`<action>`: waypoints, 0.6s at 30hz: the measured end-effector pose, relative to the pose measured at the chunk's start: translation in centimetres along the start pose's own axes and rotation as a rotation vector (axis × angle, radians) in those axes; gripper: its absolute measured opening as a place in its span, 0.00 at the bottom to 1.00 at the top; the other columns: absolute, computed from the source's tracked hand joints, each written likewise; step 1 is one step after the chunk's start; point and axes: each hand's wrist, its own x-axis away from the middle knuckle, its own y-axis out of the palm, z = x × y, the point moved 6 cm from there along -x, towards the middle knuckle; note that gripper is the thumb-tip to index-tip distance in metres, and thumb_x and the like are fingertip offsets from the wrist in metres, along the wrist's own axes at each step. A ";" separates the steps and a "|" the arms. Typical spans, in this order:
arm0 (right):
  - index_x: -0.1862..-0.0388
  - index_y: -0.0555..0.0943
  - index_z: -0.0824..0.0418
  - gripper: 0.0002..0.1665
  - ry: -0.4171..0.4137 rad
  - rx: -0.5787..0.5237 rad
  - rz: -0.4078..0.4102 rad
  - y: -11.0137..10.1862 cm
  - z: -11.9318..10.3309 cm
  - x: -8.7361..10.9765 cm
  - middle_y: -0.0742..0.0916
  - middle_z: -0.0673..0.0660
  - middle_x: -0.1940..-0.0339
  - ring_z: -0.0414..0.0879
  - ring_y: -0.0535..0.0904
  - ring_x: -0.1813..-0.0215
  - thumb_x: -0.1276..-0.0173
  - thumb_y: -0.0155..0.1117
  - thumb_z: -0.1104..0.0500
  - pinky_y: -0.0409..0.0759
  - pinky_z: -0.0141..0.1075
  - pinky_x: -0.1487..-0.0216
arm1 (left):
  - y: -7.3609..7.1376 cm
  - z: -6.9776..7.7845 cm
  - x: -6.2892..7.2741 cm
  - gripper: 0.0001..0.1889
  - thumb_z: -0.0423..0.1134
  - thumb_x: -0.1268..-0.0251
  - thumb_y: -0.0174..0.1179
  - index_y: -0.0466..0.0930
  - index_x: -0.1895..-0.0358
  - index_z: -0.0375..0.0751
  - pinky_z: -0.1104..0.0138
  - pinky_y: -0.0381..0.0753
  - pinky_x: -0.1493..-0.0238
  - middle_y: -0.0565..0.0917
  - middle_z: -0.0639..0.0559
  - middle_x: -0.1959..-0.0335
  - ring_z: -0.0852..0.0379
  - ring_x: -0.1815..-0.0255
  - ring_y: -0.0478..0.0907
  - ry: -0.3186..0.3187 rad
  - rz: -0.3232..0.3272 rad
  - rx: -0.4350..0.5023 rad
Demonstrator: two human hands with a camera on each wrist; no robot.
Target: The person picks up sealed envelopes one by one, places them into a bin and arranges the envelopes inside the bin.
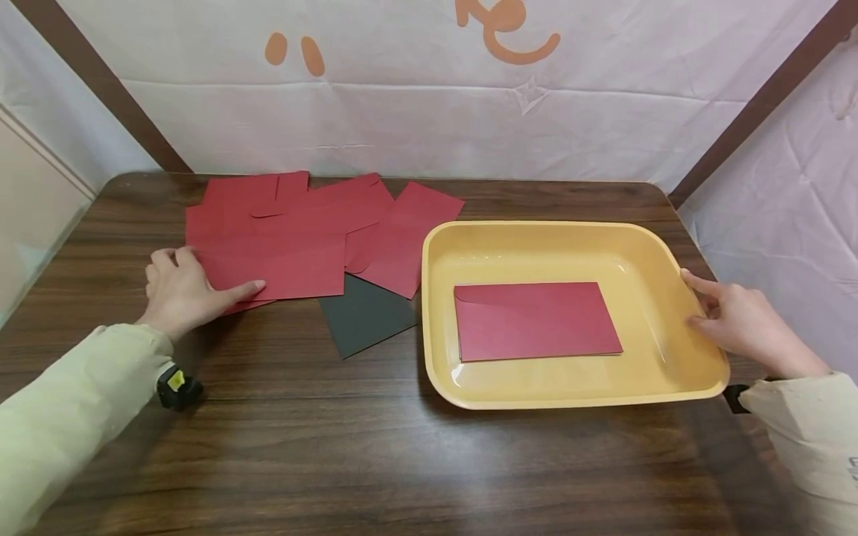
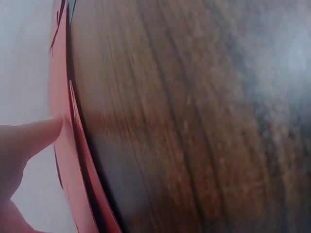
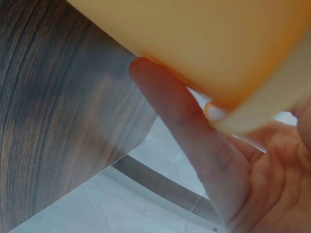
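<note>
My left hand (image 1: 179, 290) is at the near left corner of a spread of red envelopes (image 1: 281, 260), its thumb on the front edge and its fingers bent at the left edge. In the left wrist view, the thumb (image 2: 36, 138) presses on the red paper, and the layers part slightly along that edge. On the right, my right hand (image 1: 747, 324) grips the side of a yellow tray (image 1: 570, 391), with fingers under it in the right wrist view. A neat stack of red envelopes (image 1: 536, 320) lies inside the tray.
A dark card or envelope (image 1: 365, 316) lies partly under the red envelopes, beside the tray. The brown wood-grain table (image 1: 322, 439) ends at a white cloth backdrop (image 1: 415, 119). Dark posts (image 1: 114, 82) slant at both back corners.
</note>
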 end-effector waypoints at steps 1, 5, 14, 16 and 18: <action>0.34 0.65 0.76 0.40 0.000 0.001 0.000 0.0 0.0 0.0 0.85 0.57 0.76 0.43 0.72 0.80 0.46 0.65 0.65 0.68 0.34 0.78 | 0.0 -0.1 0.0 0.58 0.67 0.44 0.59 0.45 0.39 0.10 0.35 0.58 0.48 0.50 0.14 0.44 0.21 0.44 0.48 -0.008 -0.005 0.000; 0.34 0.64 0.76 0.40 0.001 0.001 -0.003 0.1 -0.1 0.0 0.84 0.56 0.76 0.43 0.71 0.80 0.45 0.65 0.65 0.67 0.34 0.79 | 0.0 -0.4 -0.4 0.61 0.69 0.44 0.56 0.41 0.37 0.10 0.35 0.58 0.49 0.49 0.13 0.42 0.20 0.44 0.49 -0.026 -0.026 -0.026; 0.34 0.64 0.76 0.40 0.010 -0.002 -0.009 0.2 -0.1 0.1 0.84 0.56 0.76 0.43 0.71 0.80 0.45 0.65 0.65 0.68 0.35 0.79 | 0.3 -1.0 -1.0 0.66 0.73 0.53 0.60 0.40 0.37 0.11 0.35 0.63 0.55 0.55 0.14 0.47 0.23 0.47 0.50 -0.075 -0.084 -0.048; 0.34 0.64 0.76 0.40 0.008 0.000 -0.005 0.1 -0.1 0.0 0.84 0.56 0.76 0.43 0.71 0.80 0.46 0.65 0.65 0.67 0.35 0.79 | 0.4 -1.0 -1.0 0.65 0.74 0.55 0.61 0.44 0.39 0.11 0.37 0.65 0.58 0.56 0.15 0.50 0.23 0.48 0.51 -0.079 -0.091 -0.056; 0.34 0.65 0.76 0.40 0.005 0.004 0.000 0.0 -0.2 0.0 0.83 0.56 0.77 0.43 0.71 0.80 0.46 0.65 0.65 0.67 0.34 0.79 | 0.3 -1.0 -1.0 0.64 0.74 0.57 0.62 0.46 0.42 0.12 0.39 0.66 0.60 0.57 0.16 0.52 0.24 0.50 0.52 -0.084 -0.100 -0.064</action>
